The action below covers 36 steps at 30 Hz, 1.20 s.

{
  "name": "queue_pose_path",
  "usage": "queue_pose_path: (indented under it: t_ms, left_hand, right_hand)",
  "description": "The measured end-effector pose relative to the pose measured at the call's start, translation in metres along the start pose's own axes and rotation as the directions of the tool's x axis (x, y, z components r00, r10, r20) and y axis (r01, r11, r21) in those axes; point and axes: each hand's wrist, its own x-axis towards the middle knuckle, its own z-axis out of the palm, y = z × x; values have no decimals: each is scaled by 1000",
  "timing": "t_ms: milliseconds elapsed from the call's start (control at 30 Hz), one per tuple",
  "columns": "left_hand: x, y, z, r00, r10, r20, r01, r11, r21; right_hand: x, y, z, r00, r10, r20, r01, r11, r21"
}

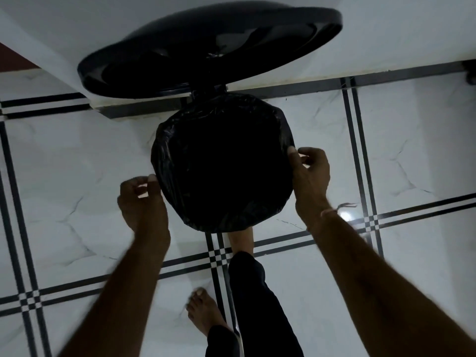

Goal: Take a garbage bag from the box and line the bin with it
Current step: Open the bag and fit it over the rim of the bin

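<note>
Black garbage bag [224, 163] stretched over the mouth of the round bin [257, 217], folded down around the rim on all visible sides, plastic wrinkled and glossy at the edges, interior too dark to read. Bin standing on the tiled floor [77, 155], close against the base of the white wall [386, 34] at the floor's far edge. Hinged lid [206, 47] raised open behind it, tilted up toward the wall. Left hand [141, 199] at the left side of the rim, thumb and fingertips pinched together at the bag's edge; actual hold on the plastic cannot be told. Right hand [309, 173] at the right side, thumb touching the folded plastic, fingers loosely curled and apart. One bare foot [242, 240] tucked under the bin's near edge; other foot [203, 313] flat on the tiles nearer the camera. Thread bracelet [332, 211] on the right wrist.
</note>
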Motion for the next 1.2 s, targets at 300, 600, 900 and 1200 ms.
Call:
queue_pose_path:
  t_ms: [300,600,900,1200]
  left_hand:
    - [-25,-12,-5,825,-316,468,521,744,-417]
    - [-60,-34,0,714,-475,515,699,527,-484]
    - [-87,-54,14,724,-412,553,686,350,-638]
    - [-110,-47,19,632,-479,609,764,254,-593]
  right_hand:
    - [17,2,-10,758,500,419,-631,726,274]
    - [-36,21,-25,829,381,411,-529,774,349]
    - [-65,45,-4,713,513,478,-693,405,597]
    - [-104,31,4,632,560,536,-750,268,604]
